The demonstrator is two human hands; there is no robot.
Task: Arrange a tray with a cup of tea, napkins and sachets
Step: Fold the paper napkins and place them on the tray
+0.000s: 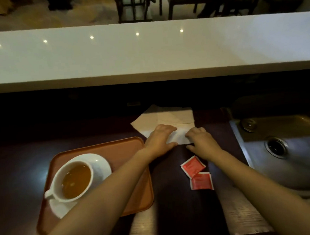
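Observation:
An orange tray (127, 147) lies on the dark counter at the left, and on it a white cup of tea (73, 181) stands on a white saucer (101, 165). Beyond the tray's far right corner lie white napkins (168, 116). My left hand (160, 138) and my right hand (200, 140) both rest on the near edge of the top napkin, fingers bent over it and pinching it between them. Two red sachets (193, 166) (201, 181) lie on the counter near my right forearm.
A steel sink (286, 146) with a drain is set into the counter at the right. A raised white ledge (147, 51) runs across behind the counter. Chairs and table legs stand on the floor beyond it.

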